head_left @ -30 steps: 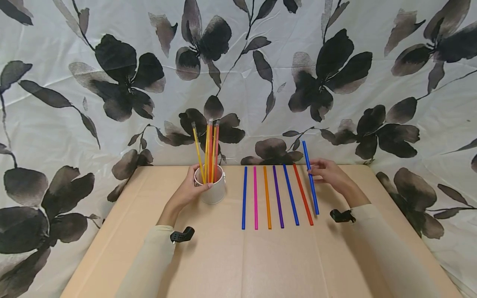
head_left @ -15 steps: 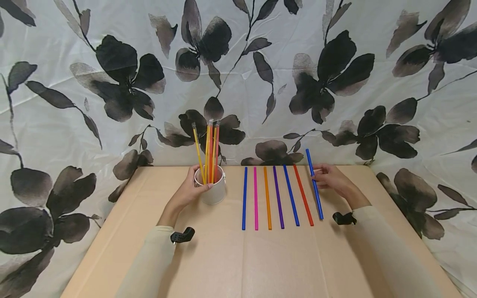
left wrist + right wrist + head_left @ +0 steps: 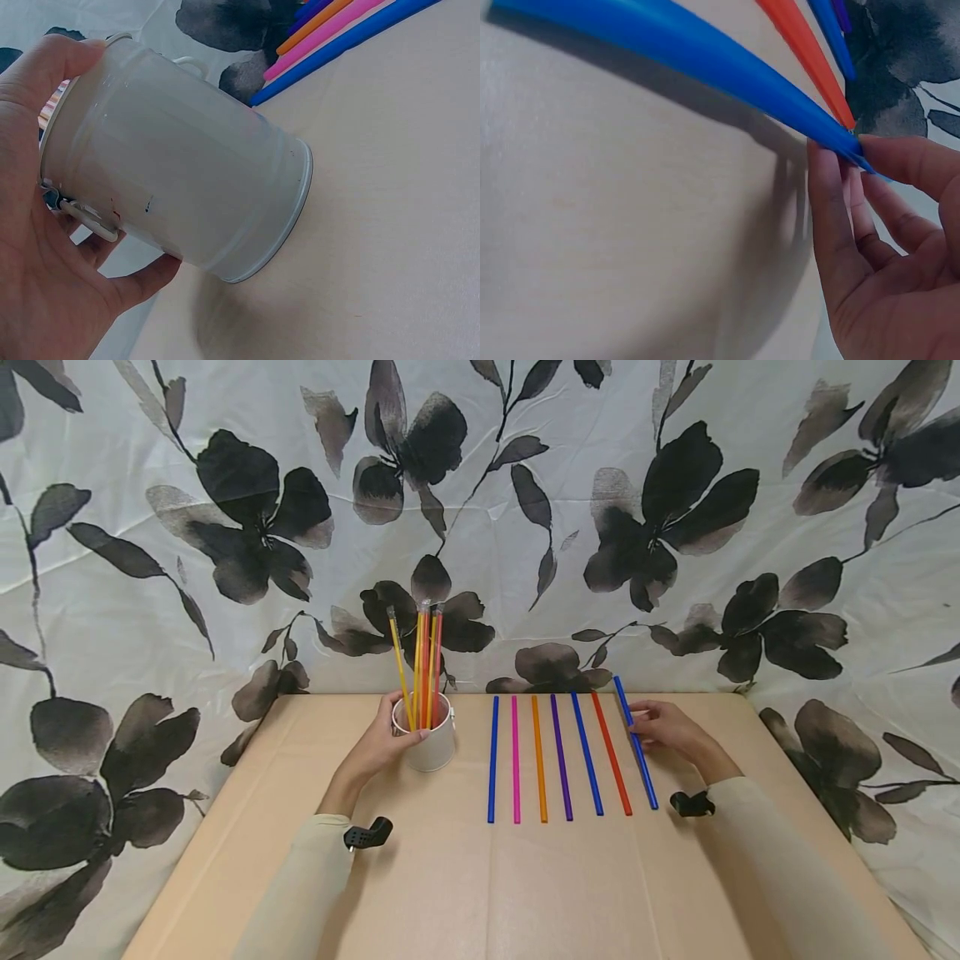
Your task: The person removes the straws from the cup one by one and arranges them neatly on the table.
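My left hand (image 3: pixel 377 745) grips a white metal pail (image 3: pixel 432 753) near its rim, thumb on the near side. Yellow, orange and red sticks (image 3: pixel 427 660) with pale tips stand in the pail. My right hand (image 3: pixel 667 727) pinches a slim blue plastic stick (image 3: pixel 644 768) by its far part, between thumb and fingers. In the right wrist view the held blue stick (image 3: pixel 705 60) stretches from the fingertips, close over the table. Just left of it lies a red stick (image 3: pixel 612 756). The left wrist view shows the pail's side (image 3: pixel 180 150) with small paint-like specks.
Further left, a blue stick (image 3: pixel 587 756), a purple one (image 3: pixel 561 760), an orange one (image 3: pixel 539 760), a pink one (image 3: pixel 515 760) and another blue one (image 3: pixel 492 760) lie in a row on the tan table (image 3: pixel 562 893). A floral sheet (image 3: pixel 510 568) hangs behind.
My right hand has come down and slightly rightward with the blue stick, which now lies nearer the table and slants more. My left hand keeps its grip on the pail.
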`<state>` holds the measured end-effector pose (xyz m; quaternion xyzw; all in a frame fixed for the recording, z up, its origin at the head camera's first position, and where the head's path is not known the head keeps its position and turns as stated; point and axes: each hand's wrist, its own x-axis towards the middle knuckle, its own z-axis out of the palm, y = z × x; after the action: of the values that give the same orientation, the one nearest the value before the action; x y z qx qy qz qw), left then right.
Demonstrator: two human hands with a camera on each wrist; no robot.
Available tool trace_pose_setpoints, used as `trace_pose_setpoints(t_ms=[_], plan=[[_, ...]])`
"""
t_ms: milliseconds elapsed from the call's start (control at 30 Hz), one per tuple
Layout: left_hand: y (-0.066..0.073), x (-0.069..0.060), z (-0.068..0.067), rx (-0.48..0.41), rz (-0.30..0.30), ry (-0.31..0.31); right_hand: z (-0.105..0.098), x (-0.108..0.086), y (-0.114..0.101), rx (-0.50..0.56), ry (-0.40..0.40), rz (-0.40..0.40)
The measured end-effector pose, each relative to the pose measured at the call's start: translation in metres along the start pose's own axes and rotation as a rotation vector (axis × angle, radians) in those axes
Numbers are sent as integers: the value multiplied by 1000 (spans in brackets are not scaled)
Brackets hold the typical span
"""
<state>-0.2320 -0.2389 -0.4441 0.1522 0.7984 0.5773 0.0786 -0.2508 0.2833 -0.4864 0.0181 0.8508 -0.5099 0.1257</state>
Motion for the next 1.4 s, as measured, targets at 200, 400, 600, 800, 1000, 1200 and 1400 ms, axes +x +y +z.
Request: trace_pose_setpoints(t_ms=[200,400,600,800,1000,1200,1400], plan=[[0,0,0,2,-4,0,6,2,1,-55,10,19],[1,0,-1,0,0,3,11,3,-1,-134,42,49],[2,-1,0,-4,-3,5,13,4,-3,-226,79,80],[1,0,0,0,-1,0,15,5,-2,-265,87,78],[-12,8,-1,7,3,6,15,3,-6,-276,83,80],[-24,12,-2,14,27,21,16,0,-9,-278,76,80],[1,-1,-2,0,0,1,17,2,-9,-278,83,74]])
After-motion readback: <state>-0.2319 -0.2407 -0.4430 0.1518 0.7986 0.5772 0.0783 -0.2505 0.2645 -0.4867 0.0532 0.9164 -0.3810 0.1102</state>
